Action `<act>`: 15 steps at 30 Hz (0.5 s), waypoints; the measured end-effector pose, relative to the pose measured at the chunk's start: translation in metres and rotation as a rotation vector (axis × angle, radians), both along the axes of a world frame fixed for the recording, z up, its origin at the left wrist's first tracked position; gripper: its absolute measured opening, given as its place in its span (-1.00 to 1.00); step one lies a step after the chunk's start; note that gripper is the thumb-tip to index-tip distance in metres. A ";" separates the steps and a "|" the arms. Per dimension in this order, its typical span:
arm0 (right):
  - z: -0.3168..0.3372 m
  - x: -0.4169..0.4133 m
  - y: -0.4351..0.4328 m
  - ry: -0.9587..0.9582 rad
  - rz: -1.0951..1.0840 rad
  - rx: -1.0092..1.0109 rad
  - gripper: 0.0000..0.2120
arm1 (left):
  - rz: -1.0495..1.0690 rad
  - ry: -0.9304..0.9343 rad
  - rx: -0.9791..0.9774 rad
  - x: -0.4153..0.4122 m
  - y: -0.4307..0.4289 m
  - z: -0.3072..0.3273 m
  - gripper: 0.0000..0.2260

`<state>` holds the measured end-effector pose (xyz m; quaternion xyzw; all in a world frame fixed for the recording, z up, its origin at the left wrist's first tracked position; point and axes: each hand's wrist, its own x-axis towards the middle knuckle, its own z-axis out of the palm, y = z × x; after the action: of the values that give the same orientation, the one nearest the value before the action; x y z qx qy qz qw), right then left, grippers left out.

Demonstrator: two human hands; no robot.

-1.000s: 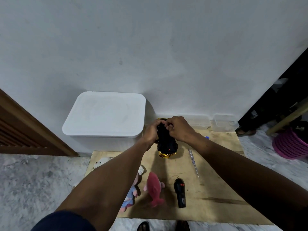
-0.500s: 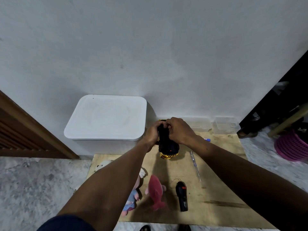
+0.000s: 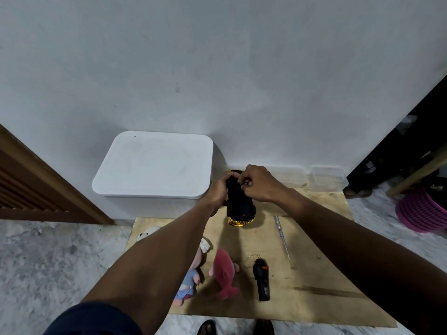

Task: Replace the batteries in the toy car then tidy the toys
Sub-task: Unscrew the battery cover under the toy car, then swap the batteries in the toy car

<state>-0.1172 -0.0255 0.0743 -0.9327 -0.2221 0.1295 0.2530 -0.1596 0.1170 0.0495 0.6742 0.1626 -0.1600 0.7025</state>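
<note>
A toy car [image 3: 240, 206] with a black underside and gold body is held upside down above the wooden board [image 3: 309, 274]. My left hand [image 3: 219, 191] grips its left side. My right hand [image 3: 257, 183] sits over the far end of the underside with fingers curled, pinching something small there; what it pinches is too small to tell. A black remote control [image 3: 261, 279] with red buttons lies on the board near me. A thin screwdriver [image 3: 281, 235] lies to the right of the car.
A white lidded storage box [image 3: 154, 165] stands against the wall at the left. A pink plush [image 3: 223, 274] and a doll [image 3: 191, 274] lie on the board. Two clear plastic containers [image 3: 326, 177] sit by the wall. A pink basket [image 3: 423, 211] is at far right.
My right hand has shifted slightly on the car's underside, fingers now pinching at its far end. The car and my left hand stay in about the same place.
</note>
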 end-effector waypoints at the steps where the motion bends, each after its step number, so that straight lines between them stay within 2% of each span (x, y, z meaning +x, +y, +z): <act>1: 0.001 0.001 -0.001 0.002 0.004 0.005 -0.81 | 0.000 0.003 0.002 0.001 0.000 -0.001 -0.68; 9: 0.015 0.016 -0.017 0.128 0.017 0.040 -0.89 | 0.043 0.008 -0.006 0.001 -0.001 -0.001 -0.67; 15: 0.019 0.028 -0.040 0.143 -0.059 0.076 -0.90 | 0.036 -0.006 0.019 -0.002 -0.002 -0.001 -0.66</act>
<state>-0.0894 -0.0659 0.0932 -0.9169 -0.1805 0.1797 0.3073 -0.1619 0.1150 0.0482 0.6784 0.1741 -0.1437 0.6992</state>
